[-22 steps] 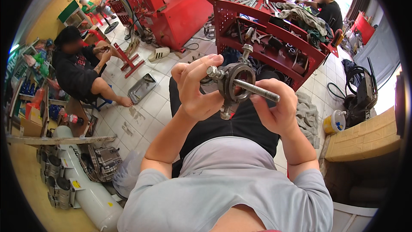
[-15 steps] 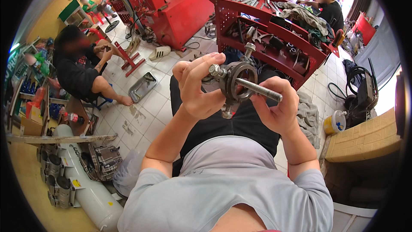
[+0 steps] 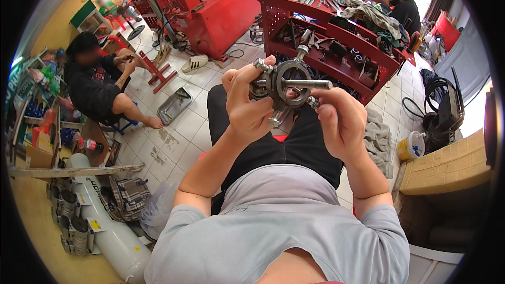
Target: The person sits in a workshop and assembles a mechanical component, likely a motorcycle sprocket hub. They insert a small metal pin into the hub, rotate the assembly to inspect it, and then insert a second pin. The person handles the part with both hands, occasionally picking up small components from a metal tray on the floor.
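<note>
In front of my lap, my left hand (image 3: 246, 106) grips a ring-shaped metal puller (image 3: 273, 85) from its left side, fingers wrapped over it and thumb beneath. A threaded rod (image 3: 310, 84) runs through the middle of the ring and points right. Bolts stick out around the rim, one at the top (image 3: 302, 52) and one at the bottom (image 3: 275, 119). My right hand (image 3: 344, 121) is closed, its index finger and thumb at a bolt (image 3: 313, 102) on the ring's lower right. Part of the puller is hidden behind my left fingers.
A red tool cart (image 3: 326, 31) with wrenches and rags stands ahead. Left of it is a red machine (image 3: 221, 26). A metal tray (image 3: 175, 106) lies on the tiles near a seated person (image 3: 94, 81). A bucket (image 3: 411, 147) stands at right, a white tank (image 3: 108, 221) at lower left.
The puller has turned, so its rod now points right rather than down to the right. My right fingers have moved from beside the rod to a bolt on the ring.
</note>
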The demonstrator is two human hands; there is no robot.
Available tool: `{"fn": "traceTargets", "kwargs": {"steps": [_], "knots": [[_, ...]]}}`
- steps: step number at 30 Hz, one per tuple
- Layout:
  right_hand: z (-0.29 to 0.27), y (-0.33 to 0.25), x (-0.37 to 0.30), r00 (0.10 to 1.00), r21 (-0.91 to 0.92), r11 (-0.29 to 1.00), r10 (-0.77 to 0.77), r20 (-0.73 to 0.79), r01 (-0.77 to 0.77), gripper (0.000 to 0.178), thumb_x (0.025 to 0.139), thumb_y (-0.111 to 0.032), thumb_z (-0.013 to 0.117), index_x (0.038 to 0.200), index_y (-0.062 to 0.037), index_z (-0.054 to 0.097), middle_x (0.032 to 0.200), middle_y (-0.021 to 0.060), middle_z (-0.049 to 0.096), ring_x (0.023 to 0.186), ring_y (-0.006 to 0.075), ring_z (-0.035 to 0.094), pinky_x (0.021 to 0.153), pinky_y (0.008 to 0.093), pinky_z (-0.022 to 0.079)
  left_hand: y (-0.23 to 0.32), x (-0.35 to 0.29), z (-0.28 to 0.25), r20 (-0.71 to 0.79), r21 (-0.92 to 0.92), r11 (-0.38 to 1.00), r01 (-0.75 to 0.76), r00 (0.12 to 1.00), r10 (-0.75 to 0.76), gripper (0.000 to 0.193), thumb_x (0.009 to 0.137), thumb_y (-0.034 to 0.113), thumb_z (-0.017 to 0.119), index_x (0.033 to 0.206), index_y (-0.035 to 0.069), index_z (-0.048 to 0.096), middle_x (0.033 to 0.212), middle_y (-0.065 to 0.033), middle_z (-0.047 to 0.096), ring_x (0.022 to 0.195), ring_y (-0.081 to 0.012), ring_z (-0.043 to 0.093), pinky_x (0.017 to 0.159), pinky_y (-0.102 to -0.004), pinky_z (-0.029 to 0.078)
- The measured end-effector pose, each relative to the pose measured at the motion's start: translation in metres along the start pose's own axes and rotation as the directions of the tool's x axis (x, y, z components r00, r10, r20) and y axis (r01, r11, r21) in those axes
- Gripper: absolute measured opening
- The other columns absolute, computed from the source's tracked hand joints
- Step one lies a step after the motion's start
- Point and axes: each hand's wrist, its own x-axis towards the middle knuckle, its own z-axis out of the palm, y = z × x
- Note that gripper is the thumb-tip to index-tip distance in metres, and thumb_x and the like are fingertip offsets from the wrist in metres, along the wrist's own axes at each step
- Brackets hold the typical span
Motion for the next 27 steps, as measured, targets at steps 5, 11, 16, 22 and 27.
{"fn": "traceTargets", "kwargs": {"steps": [5,11,16,22,27], "knots": [[0.005,0.001,-0.004,0.998,-0.057,0.998,0.035,-0.05,-0.038,0.019,0.078,-0.01,0.072,0.091,-0.003,0.061,0.065,0.0049,0.057,0.051,0.0156,0.054,0.048,0.0263,0.041,-0.003,-0.003,0.004,0.002,-0.047,0.998,0.036,0.999,-0.036,0.022,0.069,0.017,0.082,0.09,0.01,0.076,0.118,-0.0208,0.053,0.109,-0.0357,0.053,0.087,-0.0406,0.048],[0.003,-0.002,0.0,0.999,-0.103,0.994,0.036,-0.029,-0.039,0.018,0.077,-0.011,0.073,0.088,-0.0036,0.061,0.066,0.004,0.057,0.05,0.0154,0.053,0.047,0.0273,0.04,0.001,-0.001,0.004,0.004,-0.038,0.998,0.053,0.999,-0.053,0.021,0.07,0.013,0.081,0.09,0.009,0.076,0.118,-0.0205,0.053,0.111,-0.0361,0.053,0.089,-0.0418,0.048],[0.003,0.004,-0.002,0.998,-0.185,0.983,0.007,0.064,0.005,0.02,0.075,-0.013,0.075,0.087,-0.0046,0.061,0.065,0.0037,0.056,0.05,0.0158,0.053,0.047,0.0278,0.04,0.001,-0.001,0.006,-0.017,-0.085,0.994,0.062,0.998,-0.063,0.022,0.068,0.009,0.081,0.09,0.009,0.075,0.118,-0.0202,0.053,0.111,-0.0352,0.053,0.09,-0.042,0.047],[0.009,-0.004,-0.002,0.991,-0.131,0.986,0.095,-0.092,-0.107,0.019,0.076,-0.013,0.074,0.087,-0.0051,0.061,0.065,0.0037,0.057,0.049,0.018,0.053,0.047,0.0293,0.039,0.0,-0.004,0.009,-0.013,-0.093,0.991,0.1,0.995,-0.102,0.024,0.068,0.005,0.08,0.091,0.009,0.075,0.119,-0.0203,0.052,0.114,-0.0367,0.053,0.092,-0.0435,0.046],[0.002,0.012,-0.004,0.998,-0.206,0.977,-0.049,0.05,0.058,0.029,0.074,-0.016,0.077,0.096,-0.0047,0.06,0.065,0.0024,0.057,0.049,0.0159,0.052,0.047,0.0279,0.04,-0.004,-0.001,0.015,-0.101,-0.069,0.996,0.052,0.993,-0.059,0.018,0.06,0.015,0.081,0.069,0.007,0.067,0.116,-0.0282,0.06,0.095,-0.0258,0.056,0.079,-0.0342,0.029]]}}
